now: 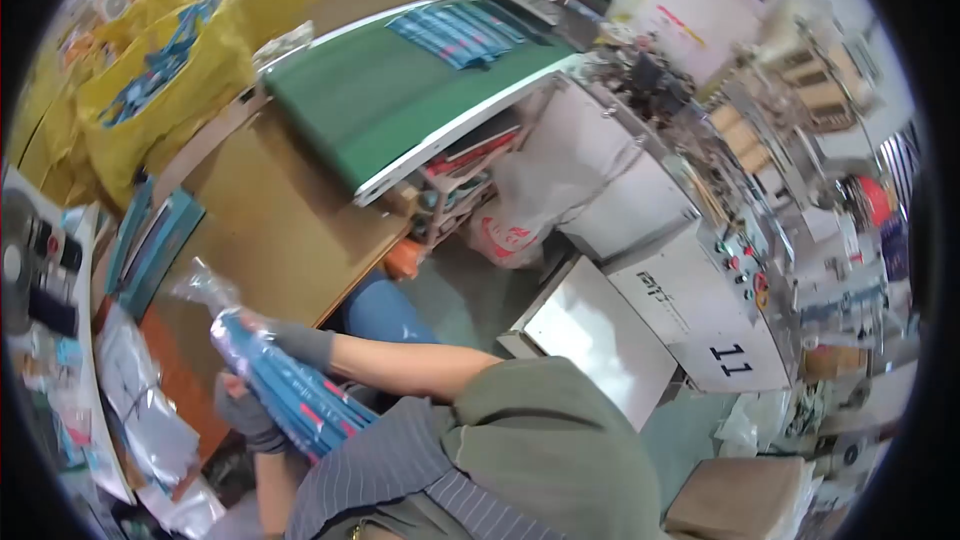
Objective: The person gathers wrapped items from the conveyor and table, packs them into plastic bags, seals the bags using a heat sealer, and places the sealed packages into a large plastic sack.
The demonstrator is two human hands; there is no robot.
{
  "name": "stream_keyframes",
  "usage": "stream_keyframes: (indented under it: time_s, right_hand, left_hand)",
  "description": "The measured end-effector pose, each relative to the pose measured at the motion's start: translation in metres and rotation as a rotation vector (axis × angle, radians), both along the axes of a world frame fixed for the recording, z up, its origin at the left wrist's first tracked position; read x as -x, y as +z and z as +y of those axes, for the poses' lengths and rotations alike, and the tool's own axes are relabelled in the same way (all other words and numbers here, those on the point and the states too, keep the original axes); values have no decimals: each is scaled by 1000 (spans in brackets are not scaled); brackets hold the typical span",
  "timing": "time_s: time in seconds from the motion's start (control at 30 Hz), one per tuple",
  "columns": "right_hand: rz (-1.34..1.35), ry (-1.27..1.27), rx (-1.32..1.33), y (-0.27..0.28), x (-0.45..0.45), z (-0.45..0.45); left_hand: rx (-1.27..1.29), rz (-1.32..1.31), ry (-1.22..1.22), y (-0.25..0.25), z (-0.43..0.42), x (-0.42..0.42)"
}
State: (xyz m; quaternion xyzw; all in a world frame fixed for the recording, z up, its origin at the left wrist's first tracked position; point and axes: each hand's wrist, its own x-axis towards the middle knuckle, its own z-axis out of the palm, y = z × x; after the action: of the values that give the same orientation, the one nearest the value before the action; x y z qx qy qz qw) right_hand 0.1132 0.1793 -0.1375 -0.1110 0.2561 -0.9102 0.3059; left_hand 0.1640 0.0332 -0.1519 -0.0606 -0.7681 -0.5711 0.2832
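You've got a bundle of slim blue packets [300, 402] in a clear plastic bag [208, 285], held up in front of you over the near edge of the brown worktable [290, 210]. Your right hand [288, 337] closes round its upper side; your left hand [248, 415] grips the other side, fingers curled in against it. Judging progress: filling looks done for this bundle, since packets take up most of the bag. Closing it looks left to do; the spare film flares loose past their ends, though blur there means you can't be sure it's unsealed. Beyond this bundle, more work likely remains: a row of similar blue packets [455, 32] lies on the green conveyor belt [330, 90], apart from your hands, and flat clear bags [150, 410] sit on the side nearest your left hand. The yellow sack [215, 80] also holds blue pieces.
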Motion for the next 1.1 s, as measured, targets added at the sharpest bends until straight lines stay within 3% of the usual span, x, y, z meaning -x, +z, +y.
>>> stream_keyframes:
  time_s: [0.07,0.1,0.13,0.17,0.2,0.27,0.3,0.37,0.43,0.5,0.57,0.63,0.7,0.73,0.77,0.8,0.83,0.87,0.93,0.97,1.03,1.07,1.1]
  right_hand:
    - [-134,275,41,-31,-40,23]
    - [-96,256,22,-56,-61,23]
    - [-181,399,5,-88,-80,26]
    - [-201,376,-221,-61,-81,34]
    - [119,234,-751,-67,-68,32]
    - [570,307,-1614,9,-16,41]
    - [804,-132,-1655,0,-2,32]
    - [1137,-754,-1400,24,34,15]
    - [1231,-871,-1080,99,32,0]
    - [1333,-867,-1035,121,46,-5]
    - [1351,-757,-1466,123,85,-3]
    - [1317,-610,-1584,129,117,3]
    - [1188,-740,-1518,152,124,3]
    - [1193,-894,-1266,150,133,4]
    - [1176,-844,-1160,149,135,4]
    - [1225,-731,-1462,147,138,0]
    - [1348,-637,-1513,127,159,2]
    - [1375,-477,-1687,120,176,8]
    - [1170,-500,-1442,152,168,15]
    - [1185,-497,-1434,150,176,17]
    - [1145,-424,-1212,146,172,14]
    - [755,25,-1418,152,172,16]
    - [825,-27,-1450,156,171,17]
  left_hand:
    - [87,-127,78,5,12,-37]
    - [142,-117,-91,-11,4,-58]
    - [195,-111,-266,-25,-2,-78]
    - [191,-108,-249,-21,1,-78]
    - [234,-241,-226,-11,2,-79]
    - [214,-411,-172,34,14,-56]
    - [169,-381,-113,44,14,-35]
    - [421,-102,-29,92,11,8]
    - [145,-87,103,111,-13,47]
    - [352,-119,188,129,-59,77]
    - [815,34,60,92,-133,119]
    - [712,-300,-226,98,-136,127]
    - [831,-239,35,146,-101,119]
    - [698,-86,184,153,-88,119]
    - [575,77,325,156,-84,122]
    - [732,-2,265,144,-96,136]
    - [877,-84,190,132,-105,145]
    - [874,-100,220,141,-105,140]
    - [412,-416,-179,173,-99,135]
    - [409,-410,-165,174,-99,135]
    - [365,-86,-87,169,-96,129]
    - [364,-88,-88,168,-96,127]
    - [274,-262,-177,168,-96,127]
